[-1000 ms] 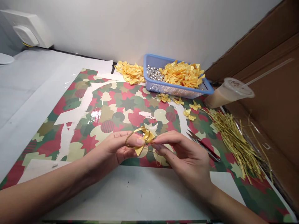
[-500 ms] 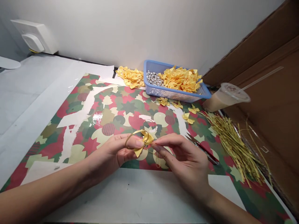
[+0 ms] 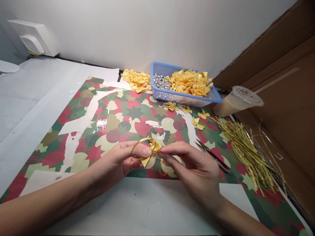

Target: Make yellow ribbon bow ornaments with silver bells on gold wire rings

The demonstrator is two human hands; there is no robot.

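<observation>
Between finger and thumb, my left hand (image 3: 128, 155) grips a yellow ribbon bow (image 3: 155, 145) together with a gold wire ring (image 3: 137, 143). Something small and silvery, like a bell, shows at the middle of the bow, partly covered. My right hand (image 3: 194, 164) is closed in a pinch at the bow's right side. A thin gold cord (image 3: 162, 168) runs from those fingertips and loops down below them; the pinched part itself is hidden. Both hands are raised over the patterned sheet (image 3: 135, 113).
Behind stands a blue basket (image 3: 182, 100) of yellow bows and silver bells (image 3: 161, 82), beside a bow pile (image 3: 137, 81). Several loose bows (image 3: 198, 123) lie in front. To the right are scissors (image 3: 214, 155), gold cords (image 3: 246, 154), and a tilted-looking drink cup (image 3: 236, 101).
The hands keep nearly the same pose on the bow and ring. The cord loop under my right fingers has shifted slightly left. The whole view has moved a little.
</observation>
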